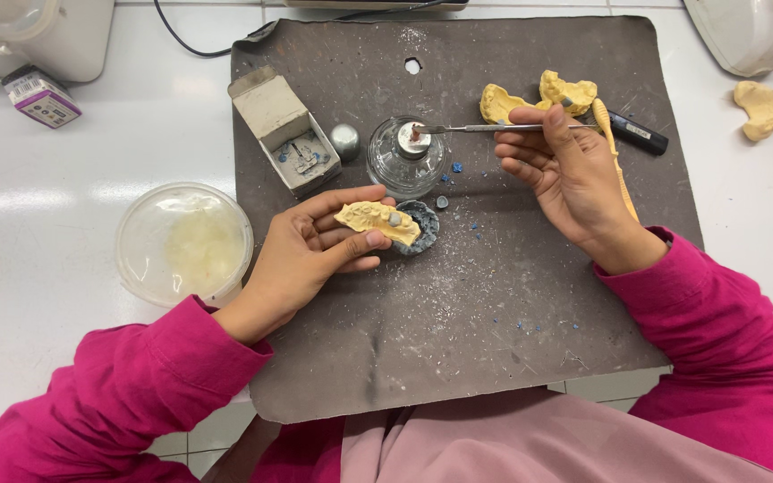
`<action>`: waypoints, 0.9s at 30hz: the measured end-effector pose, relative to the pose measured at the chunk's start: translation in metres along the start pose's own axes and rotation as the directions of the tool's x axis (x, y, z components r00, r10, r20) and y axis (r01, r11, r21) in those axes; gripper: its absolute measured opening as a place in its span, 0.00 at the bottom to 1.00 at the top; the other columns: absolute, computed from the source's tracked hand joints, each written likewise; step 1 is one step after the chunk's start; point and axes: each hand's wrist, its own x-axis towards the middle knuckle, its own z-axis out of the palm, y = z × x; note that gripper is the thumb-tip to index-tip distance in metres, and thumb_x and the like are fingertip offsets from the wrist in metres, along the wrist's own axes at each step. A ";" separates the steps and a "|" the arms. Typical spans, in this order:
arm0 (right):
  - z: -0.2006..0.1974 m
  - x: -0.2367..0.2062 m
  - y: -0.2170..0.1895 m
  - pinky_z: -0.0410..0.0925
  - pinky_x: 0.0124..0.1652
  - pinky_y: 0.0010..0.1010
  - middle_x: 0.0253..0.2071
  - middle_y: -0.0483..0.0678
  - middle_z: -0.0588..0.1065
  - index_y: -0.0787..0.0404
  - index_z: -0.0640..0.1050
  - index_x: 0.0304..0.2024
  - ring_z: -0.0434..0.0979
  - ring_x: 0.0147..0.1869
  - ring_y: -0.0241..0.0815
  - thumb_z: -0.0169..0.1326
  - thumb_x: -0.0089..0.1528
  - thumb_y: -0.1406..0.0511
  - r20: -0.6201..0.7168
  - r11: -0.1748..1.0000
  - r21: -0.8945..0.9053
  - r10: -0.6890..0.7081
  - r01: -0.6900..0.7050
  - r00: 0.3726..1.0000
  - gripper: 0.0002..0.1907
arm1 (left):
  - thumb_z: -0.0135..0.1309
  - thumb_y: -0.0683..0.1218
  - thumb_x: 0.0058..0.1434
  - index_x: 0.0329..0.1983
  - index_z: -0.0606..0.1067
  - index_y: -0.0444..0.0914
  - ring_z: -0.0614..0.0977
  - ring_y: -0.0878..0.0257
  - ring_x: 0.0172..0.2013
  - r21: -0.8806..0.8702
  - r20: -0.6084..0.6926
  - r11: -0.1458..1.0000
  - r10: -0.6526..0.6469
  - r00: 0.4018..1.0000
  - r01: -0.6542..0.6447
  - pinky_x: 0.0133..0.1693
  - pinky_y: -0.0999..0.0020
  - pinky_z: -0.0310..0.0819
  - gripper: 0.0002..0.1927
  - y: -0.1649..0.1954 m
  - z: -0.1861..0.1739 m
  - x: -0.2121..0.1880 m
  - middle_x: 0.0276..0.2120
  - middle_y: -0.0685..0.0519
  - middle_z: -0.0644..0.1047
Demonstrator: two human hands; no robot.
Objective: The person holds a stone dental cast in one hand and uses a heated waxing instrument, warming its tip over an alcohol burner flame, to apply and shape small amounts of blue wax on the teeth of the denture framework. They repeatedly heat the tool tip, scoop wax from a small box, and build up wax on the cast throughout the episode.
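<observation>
While the yellow dental cast (378, 221) is gripped in the left hand (310, 255) at centre frame, the metal instrument (485, 129) pinched by the right hand (565, 174) is best kept steady with its tip at the wick of the glass spirit lamp (407, 156).

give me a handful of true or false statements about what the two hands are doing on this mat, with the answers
1. The left hand holds a yellow plaster dental cast. True.
2. The right hand holds a thin metal instrument with its tip at the wick of the small glass spirit lamp. True.
3. The round clear plastic bowl sits on the dark grey work mat. False: it stands on the white table, left of the mat.
4. The small grey open cardboard box lies right of the lamp. False: it lies to the lamp's left.
5. Both sleeves are blue. False: they are bright pink.
</observation>
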 end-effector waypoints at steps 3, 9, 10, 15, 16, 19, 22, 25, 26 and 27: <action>0.005 -0.001 -0.003 0.77 0.55 0.29 0.50 0.53 0.78 0.65 0.76 0.58 0.81 0.54 0.41 0.49 0.72 0.51 0.006 1.000 -0.011 0.015 -0.015 1.000 0.25 | 0.58 0.40 0.63 0.66 0.71 0.36 0.84 0.65 0.50 0.015 -0.013 1.000 0.018 1.000 -0.017 0.47 0.74 0.84 0.26 -0.001 0.000 0.000 0.57 0.50 0.80; 0.013 -0.001 -0.009 0.77 0.55 0.29 0.52 0.54 0.78 0.66 0.75 0.60 0.81 0.55 0.41 0.50 0.73 0.53 0.037 1.000 0.003 0.002 -0.002 0.999 0.24 | 0.60 0.41 0.62 0.61 0.73 0.35 0.84 0.65 0.51 0.089 -0.010 0.986 0.140 0.990 -0.138 0.49 0.74 0.85 0.23 -0.004 -0.001 -0.001 0.55 0.49 0.81; 0.014 -0.001 -0.009 0.77 0.56 0.29 0.52 0.54 0.78 0.66 0.75 0.60 0.81 0.55 0.41 0.50 0.73 0.53 0.042 1.000 0.001 -0.003 0.003 0.999 0.24 | 0.60 0.41 0.63 0.60 0.74 0.35 0.85 0.65 0.51 0.105 -0.009 0.982 0.158 0.987 -0.156 0.49 0.73 0.85 0.22 -0.004 -0.002 -0.001 0.55 0.48 0.81; 0.016 0.000 -0.010 0.77 0.56 0.30 0.52 0.53 0.78 0.64 0.74 0.59 0.81 0.56 0.41 0.49 0.72 0.54 0.033 1.000 -0.015 -0.008 0.008 0.999 0.22 | 0.58 0.44 0.65 0.60 0.72 0.37 0.86 0.64 0.49 0.120 -0.004 0.981 0.155 0.988 -0.154 0.43 0.70 0.88 0.20 -0.005 -0.001 -0.002 0.55 0.49 0.81; 0.016 0.000 -0.010 0.77 0.56 0.29 0.52 0.53 0.78 0.63 0.74 0.58 0.81 0.56 0.41 0.49 0.73 0.54 0.028 1.000 -0.015 -0.008 0.008 1.000 0.21 | 0.57 0.45 0.65 0.60 0.71 0.38 0.86 0.64 0.49 0.113 -0.010 0.985 0.134 0.991 -0.133 0.41 0.70 0.88 0.20 -0.005 -0.001 -0.002 0.54 0.49 0.82; 0.015 0.002 -0.010 0.77 0.54 0.29 0.51 0.53 0.78 0.63 0.74 0.56 0.81 0.55 0.41 0.49 0.73 0.54 0.015 1.000 -0.015 -0.005 0.005 1.000 0.20 | 0.53 0.49 0.67 0.62 0.69 0.39 0.87 0.62 0.40 0.029 0.025 0.996 0.083 0.996 -0.084 0.36 0.69 0.88 0.22 -0.004 -0.001 -0.001 0.51 0.47 0.84; 0.015 0.004 -0.010 0.76 0.51 0.29 0.48 0.52 0.77 0.63 0.74 0.53 0.80 0.51 0.40 0.47 0.75 0.54 0.018 1.000 -0.026 -0.012 0.012 1.000 0.19 | 0.51 0.50 0.67 0.64 0.68 0.38 0.87 0.62 0.39 0.024 0.011 0.999 0.034 0.999 -0.034 0.37 0.70 0.87 0.23 -0.004 0.000 -0.001 0.50 0.47 0.84; 0.017 0.005 -0.010 0.74 0.48 0.29 0.44 0.50 0.76 0.62 0.73 0.49 0.77 0.48 0.38 0.46 0.77 0.54 0.061 0.997 -0.067 -0.046 0.050 0.997 0.17 | 0.51 0.48 0.68 0.66 0.68 0.38 0.87 0.62 0.40 0.029 -0.018 0.999 0.013 1.000 -0.013 0.37 0.69 0.88 0.24 -0.005 0.000 0.001 0.50 0.46 0.84; 0.018 0.005 -0.009 0.73 0.47 0.29 0.44 0.49 0.75 0.61 0.73 0.48 0.76 0.47 0.37 0.45 0.78 0.55 0.078 0.995 -0.083 -0.054 0.061 0.995 0.17 | 0.52 0.48 0.67 0.66 0.67 0.38 0.87 0.62 0.40 0.024 -0.019 1.000 0.014 1.000 -0.013 0.37 0.69 0.88 0.24 -0.005 0.000 0.002 0.50 0.46 0.83; 0.019 0.006 -0.009 0.72 0.47 0.29 0.44 0.48 0.75 0.61 0.72 0.47 0.75 0.46 0.37 0.44 0.78 0.55 0.095 0.992 -0.099 -0.062 0.072 0.994 0.16 | 0.52 0.48 0.67 0.67 0.67 0.38 0.87 0.62 0.41 0.020 -0.019 1.000 0.013 1.000 -0.013 0.38 0.69 0.88 0.25 -0.006 0.001 0.003 0.51 0.47 0.83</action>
